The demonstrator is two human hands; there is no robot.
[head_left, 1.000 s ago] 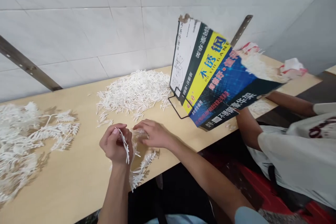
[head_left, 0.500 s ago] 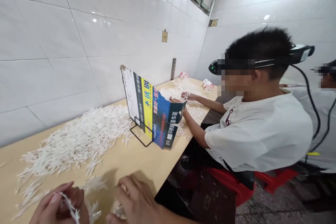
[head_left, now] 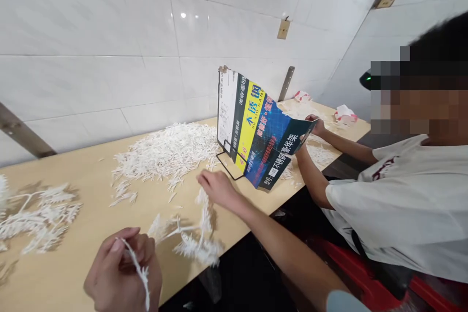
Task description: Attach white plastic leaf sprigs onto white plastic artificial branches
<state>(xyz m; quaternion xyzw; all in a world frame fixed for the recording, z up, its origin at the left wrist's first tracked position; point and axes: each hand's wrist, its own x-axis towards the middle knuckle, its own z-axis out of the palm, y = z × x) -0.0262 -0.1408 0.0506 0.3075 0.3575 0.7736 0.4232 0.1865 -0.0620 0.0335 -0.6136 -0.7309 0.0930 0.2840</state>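
My left hand [head_left: 124,270] is closed in a pinch around a thin white stem [head_left: 141,273] with small prongs along it, which hangs down in front of the palm. My right hand [head_left: 217,187] reaches out over the table with its fingers pressed together; what they hold, if anything, cannot be made out. Just below and between the hands is a white branched spray [head_left: 197,243] with feathery prongs, one arm of it rising toward the right fingers. Beyond them, a heap of small thin white pieces [head_left: 168,151] lies near the wall.
More white branched sprays [head_left: 44,214] lie at the left. A printed cardboard sheet [head_left: 252,131] stands upright in a black wire stand [head_left: 230,170]. Past it, a co-worker in a white shirt [head_left: 402,204] has both hands behind the cardboard. The table edge runs along the right.
My right hand has moved forward from beside the left hand toward the heap. The view has swung left, bringing the sprays at the left into sight. My left hand keeps its pinch.
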